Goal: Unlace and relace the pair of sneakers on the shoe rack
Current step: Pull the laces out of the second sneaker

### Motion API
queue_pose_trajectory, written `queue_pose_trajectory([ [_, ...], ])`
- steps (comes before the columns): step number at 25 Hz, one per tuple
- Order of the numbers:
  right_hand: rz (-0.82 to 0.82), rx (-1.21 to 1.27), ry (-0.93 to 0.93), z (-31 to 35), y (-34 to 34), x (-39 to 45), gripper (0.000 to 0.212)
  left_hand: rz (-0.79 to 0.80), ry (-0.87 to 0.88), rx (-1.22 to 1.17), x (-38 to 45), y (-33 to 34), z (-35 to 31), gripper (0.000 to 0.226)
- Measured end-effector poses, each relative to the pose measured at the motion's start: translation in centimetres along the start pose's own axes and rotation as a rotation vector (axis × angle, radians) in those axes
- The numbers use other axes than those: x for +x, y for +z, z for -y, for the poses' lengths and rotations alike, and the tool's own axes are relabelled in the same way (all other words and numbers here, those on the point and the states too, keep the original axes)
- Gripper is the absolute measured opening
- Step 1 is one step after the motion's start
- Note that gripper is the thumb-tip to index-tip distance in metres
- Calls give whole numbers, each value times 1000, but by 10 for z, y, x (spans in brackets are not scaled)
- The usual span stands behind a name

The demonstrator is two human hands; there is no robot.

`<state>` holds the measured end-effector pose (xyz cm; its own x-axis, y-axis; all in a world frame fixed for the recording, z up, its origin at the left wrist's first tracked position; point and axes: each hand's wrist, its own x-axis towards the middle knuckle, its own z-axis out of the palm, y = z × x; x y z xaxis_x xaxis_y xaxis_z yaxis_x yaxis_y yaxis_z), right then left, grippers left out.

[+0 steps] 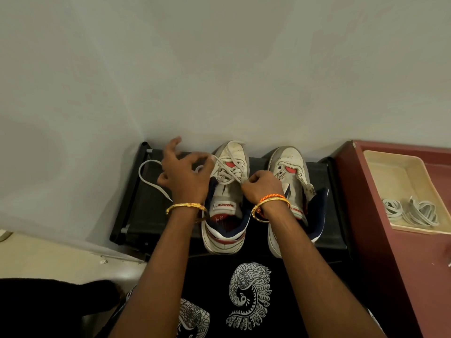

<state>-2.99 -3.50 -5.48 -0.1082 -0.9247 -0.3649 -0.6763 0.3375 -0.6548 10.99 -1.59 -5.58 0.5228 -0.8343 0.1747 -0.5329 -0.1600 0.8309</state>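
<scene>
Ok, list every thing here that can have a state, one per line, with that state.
Left sneaker: upright on the rack, partly laced.
Right sneaker: upright on the rack, no lace in the eyelets that show.
Lace: threaded in the left sneaker, one end looping loose over the shoe rack.
Loose lace: bundled in the tray.
Left hand: pinching the lace.
Right hand: curled at the lace.

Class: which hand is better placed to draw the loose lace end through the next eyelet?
Probably the left hand: it holds the lace trailing beside the left sneaker. The right hand pinches the crossings.
</scene>
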Motion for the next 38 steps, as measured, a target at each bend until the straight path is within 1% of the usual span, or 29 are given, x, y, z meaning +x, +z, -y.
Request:
queue_pose_trajectory([
  [3, 8, 6, 1, -1, 0, 1, 23, -341, -256, -413, 18, -23, 10, 6],
  [4, 9, 1, 0, -1, 1, 1, 23, -426, -344, -499, 20, -29, 10, 7],
  [5, 7, -7, -2, -1, 2, 2, 23, -470, -432, -566, 21, -31, 10, 6],
  [6, 3, -15, -5, -1, 2, 2, 24, -464, -491, -650, 20, -32, 7, 4],
  [7, -1, -19, -6, -1, 3, 2, 24, -421, -515, -745, 17, -31, 1, 6],
  [8, -5, -19, -5, -1, 4, 3, 24, -341, -498, -812, 13, -28, -7, 10],
  [9, -6, -17, -3, -2, 4, 3, 25, -230, -431, -789, 8, -24, -14, 13],
  [10, -3, -17, -2, -2, 3, 3, 25, -80, -306, -603, 3, -19, -19, 12],
  [11, 1, -19, -4, -2, 2, 3, 24, 92, -137, -277, -2, -12, -21, 9],
  [12, 4, -20, -9, -3, 2, 3, 23, 250, 29, 71, -8, -5, -20, 12],
  [13, 4, -22, -15, -2, 1, 2, 22, 379, 154, 347, -14, 3, -17, 20],
  [14, 7, -22, -18, -2, 0, 2, 21, 471, 235, 540, -18, 11, -16, 28],
  [15, 11, -22, -20, -2, -1, 1, 20, 505, 283, 654, -21, 18, -17, 32],
  [17, 21, -20, -18, -1, -2, 1, 19, 481, 296, 691, -20, 25, -19, 31],
  [22, 19, 0, 1, 1, -1, 1, 20, 423, 160, 474, -17, 22, -15, 16],
  [24, 33, 7, 8, 1, -1, 1, 21, 347, 96, 332, -15, 18, -13, 9],
  [26, 35, 2, 6, 1, -1, 1, 22, 211, 52, 157, -10, 11, -14, 5],
  [28, 36, 1, 5, 1, -3, 0, 21, 51, 15, -89, -5, 0, -16, 15],
  [29, 41, 5, 6, 1, -3, 0, 21, -43, -14, -226, -2, -5, -17, 16],
  [31, 49, 7, 0, 1, -4, -2, 20, -278, -136, -472, 7, -16, -16, 8],
  [32, 49, 2, -6, 1, -4, -2, 19, -397, -228, -599, 12, -21, -14, 6],
  [33, 48, -3, -13, 1, -4, -2, 18, -480, -317, -745, 16, -25, -13, 6],
  [34, 47, -6, -18, 0, -4, -2, 16, -500, -387, -873, 18, -27, -13, 9],
  [35, 45, -5, -19, 0, -3, -1, 17, -441, -418, -932, 18, -29, -15, 13],
  [36, 45, -4, -18, 0, -2, -1, 18, -332, -387, -885, 15, -28, -18, 14],
  [37, 46, -6, -18, 0, -1, 0, 18, -185, -290, -702, 10, -25, -20, 10],
  [38, 48, -10, -20, 0, -1, 0, 19, -6, -144, -410, 3, -20, -21, 9],
])
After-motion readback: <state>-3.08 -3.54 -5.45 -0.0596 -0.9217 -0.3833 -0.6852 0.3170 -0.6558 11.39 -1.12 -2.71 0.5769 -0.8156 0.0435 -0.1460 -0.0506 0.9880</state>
